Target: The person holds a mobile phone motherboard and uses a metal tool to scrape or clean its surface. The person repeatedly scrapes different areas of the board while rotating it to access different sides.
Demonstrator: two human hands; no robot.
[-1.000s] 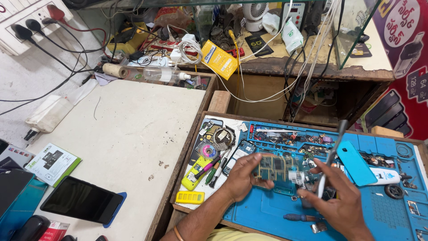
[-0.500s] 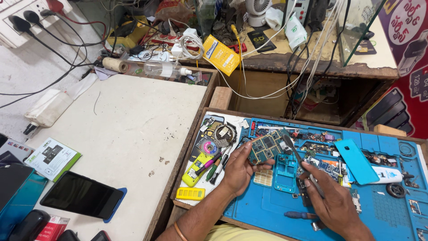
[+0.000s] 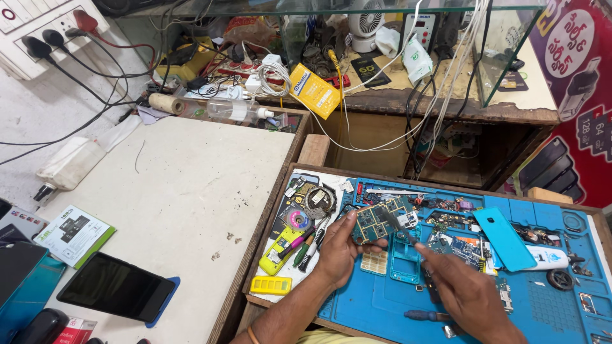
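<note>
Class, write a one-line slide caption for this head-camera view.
Left hand holds a green circuit board while right hand applies slim metal tweezers above a blue silicone repair mat.

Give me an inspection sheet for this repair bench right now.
Surface: blue work mat in a wooden tray; white tabletop beside it.
Job's things: circuit board, tweezers touching it.
Clutter: phone parts, turquoise back cover, yellow tray, dark phone.
Grippers: left hand holds the board; right hand holds the tweezers.
Cables: black plugs in a wall socket strip; white cables hang over the shelf.
Surroundings: glass counter, small fan.
</note>
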